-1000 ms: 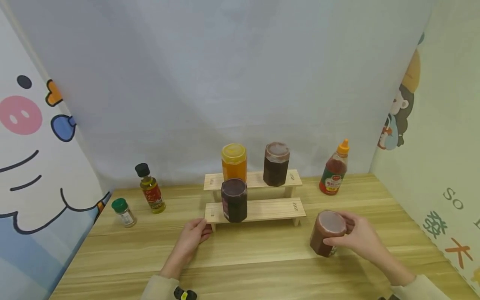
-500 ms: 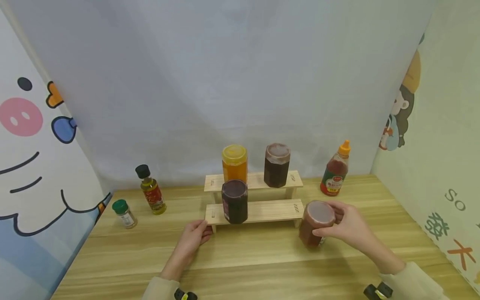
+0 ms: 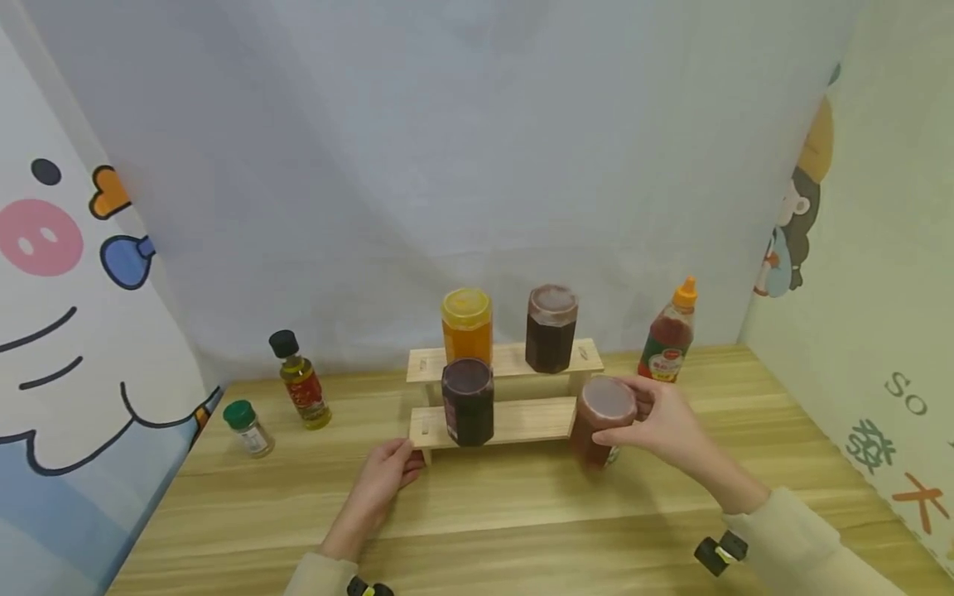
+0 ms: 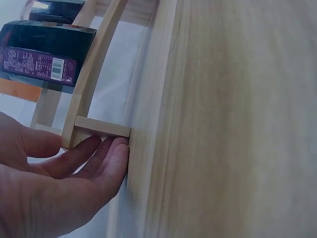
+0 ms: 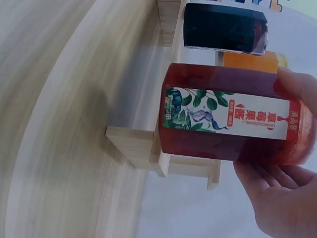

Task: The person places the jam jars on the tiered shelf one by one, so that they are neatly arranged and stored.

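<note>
My right hand [image 3: 663, 422] grips a strawberry jam jar [image 3: 594, 422] near its lid, thumb on one side and fingers on the other. In the right wrist view the jar's white label [image 5: 233, 114] faces the camera, and its base overlaps the end of the lower shelf. My left hand [image 3: 382, 476] holds the left end of the two-tier wooden rack [image 3: 529, 420], thumb at the plank and fingers against the leg [image 4: 101, 126]. A dark jar [image 3: 468, 406] stands on the lower tier. Above it are a yellow-lidded orange jar [image 3: 466, 327] and another dark jar [image 3: 551, 331].
On the left stand a green-capped spice jar [image 3: 249, 429] and a black-capped oil bottle [image 3: 301, 382]. A red sauce bottle [image 3: 668, 339] with an orange nozzle stands behind my right hand. A pale backdrop [image 3: 358, 207] rises behind the wooden table [image 3: 477, 530].
My right hand has carried the strawberry jam jar leftward and up, from beside the rack to the lower tier's right end. The left hand has stayed at the rack's left end.
</note>
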Demonstrator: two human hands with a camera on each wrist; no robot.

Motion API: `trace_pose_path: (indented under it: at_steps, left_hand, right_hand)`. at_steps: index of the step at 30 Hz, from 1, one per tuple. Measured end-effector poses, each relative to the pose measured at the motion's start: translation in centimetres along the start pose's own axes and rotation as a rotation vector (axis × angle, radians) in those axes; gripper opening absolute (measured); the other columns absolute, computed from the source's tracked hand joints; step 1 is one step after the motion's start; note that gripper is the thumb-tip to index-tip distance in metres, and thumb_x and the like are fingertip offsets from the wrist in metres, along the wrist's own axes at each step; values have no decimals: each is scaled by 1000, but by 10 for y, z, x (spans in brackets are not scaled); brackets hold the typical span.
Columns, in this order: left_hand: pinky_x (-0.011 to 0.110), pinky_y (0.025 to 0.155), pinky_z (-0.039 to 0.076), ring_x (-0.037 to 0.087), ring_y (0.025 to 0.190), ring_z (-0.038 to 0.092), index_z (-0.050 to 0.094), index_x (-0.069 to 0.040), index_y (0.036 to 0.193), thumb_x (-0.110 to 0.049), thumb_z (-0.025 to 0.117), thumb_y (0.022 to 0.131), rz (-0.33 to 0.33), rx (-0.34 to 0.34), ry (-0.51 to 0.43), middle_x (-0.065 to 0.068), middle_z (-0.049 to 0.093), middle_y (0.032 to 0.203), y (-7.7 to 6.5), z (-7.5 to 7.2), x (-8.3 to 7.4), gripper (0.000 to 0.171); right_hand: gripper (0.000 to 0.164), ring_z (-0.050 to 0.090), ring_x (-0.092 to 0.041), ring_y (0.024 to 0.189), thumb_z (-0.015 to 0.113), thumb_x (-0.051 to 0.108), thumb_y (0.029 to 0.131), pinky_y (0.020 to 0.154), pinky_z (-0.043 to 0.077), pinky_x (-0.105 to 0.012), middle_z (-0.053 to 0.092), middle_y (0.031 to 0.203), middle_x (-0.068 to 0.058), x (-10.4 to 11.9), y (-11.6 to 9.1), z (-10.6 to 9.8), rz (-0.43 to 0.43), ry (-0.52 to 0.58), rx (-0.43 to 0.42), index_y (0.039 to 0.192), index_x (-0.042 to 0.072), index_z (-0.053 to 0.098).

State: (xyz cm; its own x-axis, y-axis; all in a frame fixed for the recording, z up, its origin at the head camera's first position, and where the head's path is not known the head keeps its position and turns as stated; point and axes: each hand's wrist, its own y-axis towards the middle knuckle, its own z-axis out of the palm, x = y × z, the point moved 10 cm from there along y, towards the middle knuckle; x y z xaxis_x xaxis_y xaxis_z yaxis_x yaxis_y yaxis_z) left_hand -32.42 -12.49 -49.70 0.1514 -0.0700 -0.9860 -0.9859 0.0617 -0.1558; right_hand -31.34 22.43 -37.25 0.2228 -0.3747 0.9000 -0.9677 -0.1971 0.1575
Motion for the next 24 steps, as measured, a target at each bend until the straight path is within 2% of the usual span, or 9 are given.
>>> trace_pose_path:
  at_steps: [4,11,24]
  left_hand:
    - [43,87,50,32,99,58,49,18,120,-11,34,105,-2,-7,-2,25,57,107,-1,-4,1,36]
    - [42,87,50,33,99,57,46,20,123,-9,34,105,9,-11,-11,26,57,108,-1,-8,1,37]
    - [45,89,49,33,101,57,46,20,124,-11,33,105,19,11,-6,26,57,110,-4,0,-3,38]
  right_hand:
    - [78,61,-26,105,89,19,68,77,54,-28,61,117,-18,1,13,8,-3,11,-17,131,-5,51]
    - [76,63,-23,101,89,21,67,77,54,-30,63,115,-14,9,37,21,-48,-38,-67,130,-2,54]
    - [77,62,-26,103,89,18,67,79,53,-31,62,116,-17,5,48,30,-18,4,-97,131,-4,52]
